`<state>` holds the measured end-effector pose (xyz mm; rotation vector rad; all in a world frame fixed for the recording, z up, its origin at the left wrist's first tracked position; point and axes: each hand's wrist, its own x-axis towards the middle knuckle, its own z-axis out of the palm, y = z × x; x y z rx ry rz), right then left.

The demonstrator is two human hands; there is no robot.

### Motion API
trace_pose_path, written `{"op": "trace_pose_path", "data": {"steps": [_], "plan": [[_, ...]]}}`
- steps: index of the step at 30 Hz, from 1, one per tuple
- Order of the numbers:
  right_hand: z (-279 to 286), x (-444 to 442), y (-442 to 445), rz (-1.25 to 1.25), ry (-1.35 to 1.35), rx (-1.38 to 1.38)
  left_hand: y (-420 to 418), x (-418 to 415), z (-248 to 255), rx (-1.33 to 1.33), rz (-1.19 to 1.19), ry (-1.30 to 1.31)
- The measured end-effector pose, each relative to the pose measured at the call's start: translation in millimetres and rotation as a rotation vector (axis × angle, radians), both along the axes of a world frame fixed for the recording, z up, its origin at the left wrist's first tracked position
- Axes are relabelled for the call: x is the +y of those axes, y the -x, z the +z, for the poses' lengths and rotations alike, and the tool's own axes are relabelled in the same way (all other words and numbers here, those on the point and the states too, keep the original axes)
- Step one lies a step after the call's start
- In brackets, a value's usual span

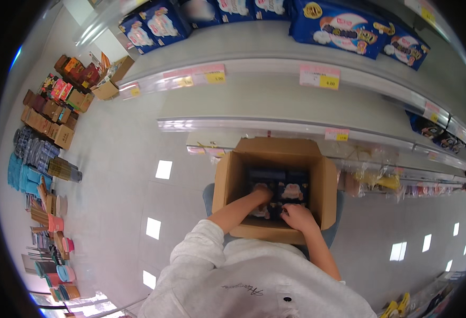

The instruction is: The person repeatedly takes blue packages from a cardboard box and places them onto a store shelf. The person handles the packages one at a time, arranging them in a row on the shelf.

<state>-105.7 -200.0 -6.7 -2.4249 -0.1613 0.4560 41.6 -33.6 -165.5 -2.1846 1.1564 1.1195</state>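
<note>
Before me an open cardboard box (329, 190) rests on a blue-grey seat or stool (339, 206). Dark blue printed soft packs (292, 191) lie inside it in rows. My left hand (262, 194) reaches down among the packs on the left; its fingers are partly hidden, so its grasp is unclear. Over the near right packs, my right hand (295, 216) has bent fingers touching a pack's edge; whether it grips one cannot be told. Similar blue packs (336, 30) stand on the upper shelf (241, 43) ahead.
A lower shelf (233, 99) with a price-tag rail runs beyond the box. Clear plastic-wrapped goods (376, 175) hang at the right of it. Cartons (46, 121), baskets and pink tubs (56, 223) line the left wall across the tiled floor (113, 179).
</note>
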Motion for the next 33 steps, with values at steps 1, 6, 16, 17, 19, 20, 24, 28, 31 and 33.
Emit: {"op": "trace_pose_path", "data": {"steps": [1, 6, 16, 17, 19, 20, 24, 28, 31, 33], "plan": [[13, -1, -2, -0.038, -0.010, 0.016, -6, -9, 20, 0.064, 0.009, -0.003], [57, 0, -8, -0.438, -0.377, -0.570, 6, -1, 218, -0.015, 0.272, 0.496], [182, 32, -40, -0.398, -0.992, -0.448, 19, 45, 423, -0.105, 0.778, 1.401], [199, 35, -51, -0.421, -1.071, -0.415, 14, 48, 431, -0.118, 0.754, 1.473], [232, 35, -70, -0.437, -1.046, -0.465, -6, 63, 448, -0.126, 0.694, 1.592], [247, 21, -78, -0.455, -1.003, -0.519, -24, 62, 461, -0.121, 0.622, 1.667], [312, 20, -113, -0.411, -0.934, -0.511, -98, 114, 507, -0.863, 0.459, 1.967], [368, 31, -155, -0.280, -0.813, -0.520, -158, 137, 524, -1.238, 0.369, 1.688], [395, 54, -197, -0.278, -0.658, -0.506, -181, 145, 516, -1.206, 0.407, 1.530], [395, 64, -238, -0.223, -0.744, -0.477, -192, 152, 501, -1.221, 0.395, 1.491]]}}
